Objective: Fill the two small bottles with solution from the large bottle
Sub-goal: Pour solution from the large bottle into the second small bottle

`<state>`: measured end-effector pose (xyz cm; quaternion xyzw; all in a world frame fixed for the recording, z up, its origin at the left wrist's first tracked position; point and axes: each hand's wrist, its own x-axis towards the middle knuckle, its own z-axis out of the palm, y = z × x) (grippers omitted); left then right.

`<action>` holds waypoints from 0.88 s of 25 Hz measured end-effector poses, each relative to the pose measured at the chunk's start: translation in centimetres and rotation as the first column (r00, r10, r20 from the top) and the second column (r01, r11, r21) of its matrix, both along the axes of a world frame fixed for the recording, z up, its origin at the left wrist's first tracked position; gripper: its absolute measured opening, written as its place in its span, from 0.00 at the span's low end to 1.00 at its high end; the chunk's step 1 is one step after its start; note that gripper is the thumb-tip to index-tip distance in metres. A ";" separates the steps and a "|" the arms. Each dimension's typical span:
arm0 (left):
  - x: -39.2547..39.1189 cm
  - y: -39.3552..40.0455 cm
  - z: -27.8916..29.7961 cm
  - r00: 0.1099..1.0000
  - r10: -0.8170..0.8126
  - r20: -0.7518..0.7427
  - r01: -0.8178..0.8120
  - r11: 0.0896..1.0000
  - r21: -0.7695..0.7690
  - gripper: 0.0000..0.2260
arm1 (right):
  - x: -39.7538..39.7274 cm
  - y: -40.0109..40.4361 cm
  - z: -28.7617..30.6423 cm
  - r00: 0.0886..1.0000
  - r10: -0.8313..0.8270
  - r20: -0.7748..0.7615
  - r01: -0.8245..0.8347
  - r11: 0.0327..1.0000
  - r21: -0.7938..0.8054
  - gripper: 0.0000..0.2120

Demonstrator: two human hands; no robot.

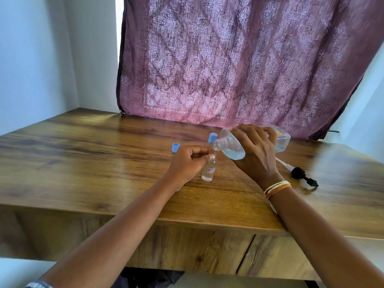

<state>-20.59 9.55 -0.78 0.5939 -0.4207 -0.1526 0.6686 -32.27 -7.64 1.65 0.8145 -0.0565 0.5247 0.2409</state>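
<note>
While tipped sideways, large bottle [232,145] mouth points left.

Wooden table [83,154], grain running left to right, glossy top with window glare at the far edge. Front face below shows a panel seam, possibly a drawer or door. Purple patterned curtain [239,59] hangs behind, hem reaching the table's far edge. Pale bluish wall [41,55] at left, meeting in a corner. Thread bracelets [277,187], cream and orange, on the right wrist. Dark cloth [149,279] under the table, unclear.
</note>
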 end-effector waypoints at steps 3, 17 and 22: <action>0.1 0.0 0.0 1.000 0.002 0.003 -0.002 1.000 0.005 0.09 | 0.0 -0.1 0.0 1.000 -0.004 0.000 0.004 1.000 0.000 0.22; 0.0 0.1 0.0 1.000 -0.005 -0.004 0.005 1.000 -0.003 0.07 | 0.1 0.0 -0.1 1.000 -0.001 0.005 0.001 1.000 0.001 0.20; -0.1 0.1 0.0 1.000 -0.007 -0.004 0.007 1.000 -0.002 0.07 | 0.1 0.2 -0.3 1.000 0.013 -0.021 -0.011 0.998 0.064 0.22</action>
